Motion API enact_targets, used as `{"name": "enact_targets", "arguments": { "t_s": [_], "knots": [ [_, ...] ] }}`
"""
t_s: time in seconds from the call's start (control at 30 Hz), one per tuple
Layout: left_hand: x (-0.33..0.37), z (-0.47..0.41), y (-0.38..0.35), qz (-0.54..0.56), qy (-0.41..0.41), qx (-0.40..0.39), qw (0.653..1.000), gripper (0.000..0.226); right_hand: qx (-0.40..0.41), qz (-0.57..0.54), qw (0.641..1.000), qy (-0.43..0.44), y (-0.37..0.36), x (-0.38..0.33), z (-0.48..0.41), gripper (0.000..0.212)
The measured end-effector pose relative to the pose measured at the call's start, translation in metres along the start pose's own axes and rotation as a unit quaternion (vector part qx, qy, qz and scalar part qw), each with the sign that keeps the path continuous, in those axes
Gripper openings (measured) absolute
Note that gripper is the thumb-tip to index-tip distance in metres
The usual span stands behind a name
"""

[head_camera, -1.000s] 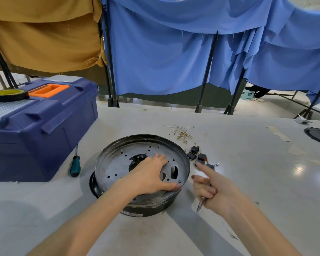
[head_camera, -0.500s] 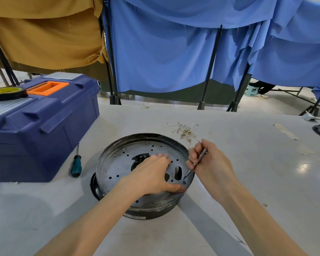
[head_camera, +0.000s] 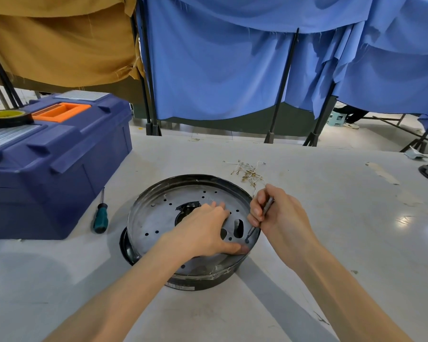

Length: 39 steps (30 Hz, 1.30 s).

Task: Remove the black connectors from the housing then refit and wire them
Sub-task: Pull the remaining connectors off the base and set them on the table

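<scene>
A pale grey worktable (head_camera: 344, 243) stands before blue cloth curtains (head_camera: 220, 70); the round black metal housing (head_camera: 158, 218) sits at its middle; the left hand (head_camera: 203, 233) presses flat on the housing's plate, fingers straight; the right hand (head_camera: 282, 218) pinches a slim grey metal tool (head_camera: 268, 206), tip at a hole by the right rim; a navy plastic toolbox (head_camera: 55, 169) and a green-handled screwdriver (head_camera: 100, 218) lie left; loose wire ends (head_camera: 248, 174) lie behind.

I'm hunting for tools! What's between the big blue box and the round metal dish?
A green-handled screwdriver lies on the table between the toolbox and the housing, in the head view.
</scene>
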State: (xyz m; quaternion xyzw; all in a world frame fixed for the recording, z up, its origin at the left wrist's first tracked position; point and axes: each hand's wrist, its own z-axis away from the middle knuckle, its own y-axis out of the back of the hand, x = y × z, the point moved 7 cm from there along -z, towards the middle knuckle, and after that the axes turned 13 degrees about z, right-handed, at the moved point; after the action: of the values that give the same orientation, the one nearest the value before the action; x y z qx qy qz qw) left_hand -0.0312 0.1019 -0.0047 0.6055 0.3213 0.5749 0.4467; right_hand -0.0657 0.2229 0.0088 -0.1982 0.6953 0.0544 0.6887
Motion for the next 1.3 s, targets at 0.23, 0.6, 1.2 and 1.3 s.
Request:
{"name": "enact_targets", "arguments": {
  "t_s": [0.23,0.6,1.2,1.3],
  "knots": [
    [-0.001,-0.001,-0.001,-0.003,0.000,-0.002,1.000,0.092,0.012,0.020,1.000,0.007,-0.002,0.000,0.001,0.045],
    [-0.002,-0.002,-0.001,0.007,0.000,0.005,1.000,0.093,0.010,0.032,0.999,0.011,-0.001,-0.003,0.004,0.048],
    [0.002,0.001,0.003,-0.003,-0.012,0.014,1.000,0.078,-0.038,0.237,0.968,0.074,-0.007,-0.014,0.009,0.042],
    [0.002,0.001,0.004,0.013,-0.021,0.024,0.999,0.085,-0.063,0.416,0.898,0.129,-0.008,-0.028,0.012,0.036]
  ]
}}
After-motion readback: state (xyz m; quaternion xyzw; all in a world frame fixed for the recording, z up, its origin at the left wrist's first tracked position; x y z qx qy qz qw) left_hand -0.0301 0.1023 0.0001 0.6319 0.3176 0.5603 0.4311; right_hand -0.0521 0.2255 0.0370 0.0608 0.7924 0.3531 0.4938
